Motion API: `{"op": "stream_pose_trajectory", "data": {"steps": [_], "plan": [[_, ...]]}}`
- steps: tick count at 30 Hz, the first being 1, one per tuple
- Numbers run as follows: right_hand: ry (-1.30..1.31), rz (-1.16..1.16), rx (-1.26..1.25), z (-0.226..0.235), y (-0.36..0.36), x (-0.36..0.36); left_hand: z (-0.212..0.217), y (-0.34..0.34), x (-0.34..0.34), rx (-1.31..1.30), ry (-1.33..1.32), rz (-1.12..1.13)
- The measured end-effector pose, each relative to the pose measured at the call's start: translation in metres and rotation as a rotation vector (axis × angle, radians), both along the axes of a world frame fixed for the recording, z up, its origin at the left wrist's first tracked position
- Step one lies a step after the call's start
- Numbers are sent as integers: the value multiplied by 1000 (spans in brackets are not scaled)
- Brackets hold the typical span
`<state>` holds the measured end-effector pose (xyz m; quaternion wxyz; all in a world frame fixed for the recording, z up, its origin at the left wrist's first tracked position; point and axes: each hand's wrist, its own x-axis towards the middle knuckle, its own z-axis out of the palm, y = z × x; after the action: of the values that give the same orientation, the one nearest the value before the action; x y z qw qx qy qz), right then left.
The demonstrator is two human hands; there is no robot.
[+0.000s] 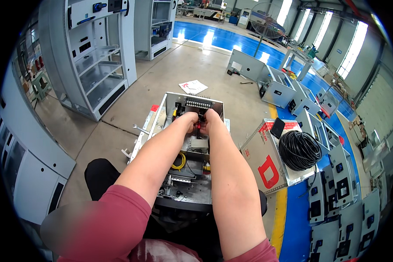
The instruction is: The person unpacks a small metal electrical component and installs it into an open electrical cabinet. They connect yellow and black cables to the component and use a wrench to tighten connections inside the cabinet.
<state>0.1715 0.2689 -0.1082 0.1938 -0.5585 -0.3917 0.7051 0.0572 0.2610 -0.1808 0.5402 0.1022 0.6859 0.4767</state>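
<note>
Hands are seen close together inside an open grey metal box. The left hand and the right hand are curled side by side, almost touching, just below a black strip of small screws near the far wall of the box. A small red thing is pinched between the two hands; what kind of tool or part it is cannot be told. The fingers of both hands are bent shut around it.

The box is laid flat in front of the person, on a round dark stool top or stand, and its thin metal walls are shiny and straight. A loop of yellow wire is seen lower down inside it, between the two bare forearms. Dark red short sleeves are worn on both arms.

On the right, a round coil of black cable is rested on a flat grey panel with a big red mark. Beside it a row of grey metal boxes is lined up along the blue floor. On the left, a tall grey metal cabinet with open shelves is stood on the smooth concrete floor. Some white paper is left on the floor beyond the box.
</note>
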Motion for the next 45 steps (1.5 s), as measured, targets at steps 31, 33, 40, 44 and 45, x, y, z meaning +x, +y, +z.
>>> {"op": "stream_pose_trajectory", "data": {"steps": [31, 33, 40, 44, 45], "plan": [[-26, -7, 19, -27, 26, -9, 2, 4, 1, -4, -47, 34], [-21, 10, 24, -25, 25, -9, 3, 4, -1, 3, -44, 77], [-33, -20, 35, -16, 16, 0, 7, -6, 10, -15, 14, -111], [-37, -20, 25, -20, 21, 2, 6, -2, 13, 6, 8, -116], [-33, -15, 24, -22, 24, 4, 7, -1, 16, 17, 7, -137]]}}
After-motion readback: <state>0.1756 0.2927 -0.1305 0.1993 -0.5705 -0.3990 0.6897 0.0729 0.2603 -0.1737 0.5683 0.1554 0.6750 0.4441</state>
